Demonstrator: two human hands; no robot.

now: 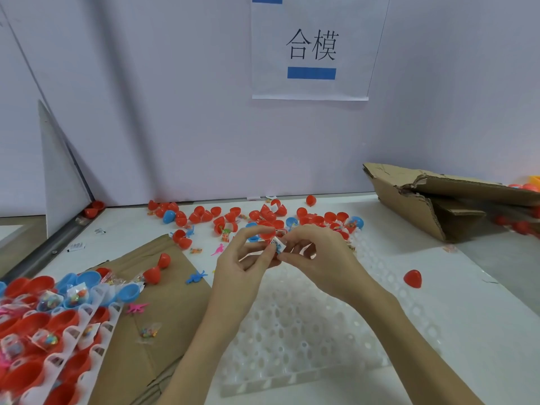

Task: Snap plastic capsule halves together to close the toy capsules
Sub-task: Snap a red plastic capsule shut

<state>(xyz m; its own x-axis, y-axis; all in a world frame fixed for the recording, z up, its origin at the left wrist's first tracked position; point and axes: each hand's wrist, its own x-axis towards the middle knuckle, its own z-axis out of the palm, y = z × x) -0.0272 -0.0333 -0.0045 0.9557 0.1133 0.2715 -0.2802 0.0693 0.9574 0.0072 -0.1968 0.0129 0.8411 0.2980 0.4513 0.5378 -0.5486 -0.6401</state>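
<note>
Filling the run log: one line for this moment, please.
left hand: holds red capsule half | right hand: pinches small toy packet at it | capsule: not closed

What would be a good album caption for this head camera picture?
Both hands, left hand and right hand, work a red capsule above a white tray.

The white table [455,323] carries scattered capsule halves [233,214], flat cardboard [163,311] and a white tray [292,331].
</note>
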